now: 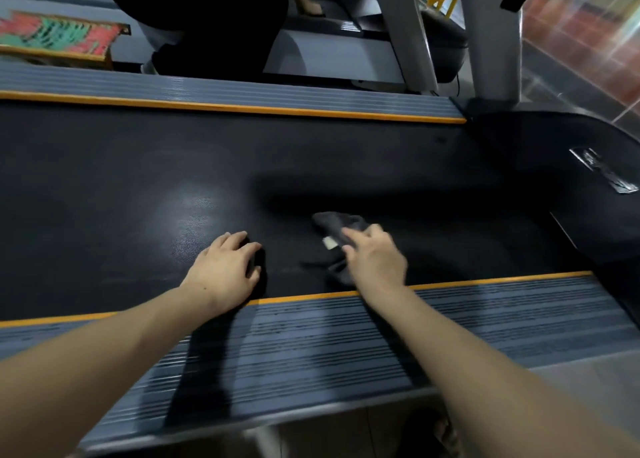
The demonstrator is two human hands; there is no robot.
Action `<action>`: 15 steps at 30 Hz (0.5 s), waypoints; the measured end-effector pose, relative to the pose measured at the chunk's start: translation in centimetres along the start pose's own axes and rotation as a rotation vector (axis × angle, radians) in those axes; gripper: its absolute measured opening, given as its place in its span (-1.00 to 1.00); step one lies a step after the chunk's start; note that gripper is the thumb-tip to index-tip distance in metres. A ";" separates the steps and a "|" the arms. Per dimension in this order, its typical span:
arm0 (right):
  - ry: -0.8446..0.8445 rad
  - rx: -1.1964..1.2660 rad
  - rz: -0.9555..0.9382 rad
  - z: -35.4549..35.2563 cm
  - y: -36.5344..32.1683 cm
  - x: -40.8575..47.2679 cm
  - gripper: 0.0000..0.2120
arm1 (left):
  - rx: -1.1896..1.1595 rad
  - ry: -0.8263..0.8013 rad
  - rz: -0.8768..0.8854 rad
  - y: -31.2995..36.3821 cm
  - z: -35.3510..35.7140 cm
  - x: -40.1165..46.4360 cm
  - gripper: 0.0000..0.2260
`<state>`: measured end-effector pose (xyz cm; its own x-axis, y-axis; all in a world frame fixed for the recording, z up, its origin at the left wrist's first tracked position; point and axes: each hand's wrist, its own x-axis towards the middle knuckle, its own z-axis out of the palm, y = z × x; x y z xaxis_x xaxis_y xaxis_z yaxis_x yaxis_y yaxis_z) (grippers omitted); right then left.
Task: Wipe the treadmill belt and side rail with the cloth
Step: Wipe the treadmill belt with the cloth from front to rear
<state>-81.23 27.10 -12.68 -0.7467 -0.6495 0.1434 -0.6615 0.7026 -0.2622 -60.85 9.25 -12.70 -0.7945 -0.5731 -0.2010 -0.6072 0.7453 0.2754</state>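
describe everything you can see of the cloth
The cloth is a dark grey, soft-looking rag, crumpled rather than folded, with a small pale tag near its middle. It lies on the black treadmill belt, close to the near orange-edged side rail. The right hand rests on top of it, fingers over the fabric, with bunched cloth showing ahead of the fingers and beside the wrist. The left hand presses the belt apart from it.
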 end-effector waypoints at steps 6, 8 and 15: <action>-0.012 -0.097 0.344 -1.8 5.2 2.5 -0.67 | 0.018 0.024 -0.003 -1.3 0.1 -1.1 -0.54; -0.003 -0.080 0.353 -1.3 3.2 1.8 -0.66 | 0.014 0.025 -0.010 -1.4 0.4 -1.4 -0.52; -0.101 0.029 0.025 2.3 -10.3 -2.6 -0.63 | 0.025 0.055 -0.047 -3.2 -0.2 -1.6 -0.56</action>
<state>-72.35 20.88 -12.55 -0.7514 -0.6587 0.0403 -0.6393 0.7114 -0.2919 -57.64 7.76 -13.05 -0.7635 -0.6254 -0.1611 -0.6448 0.7248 0.2426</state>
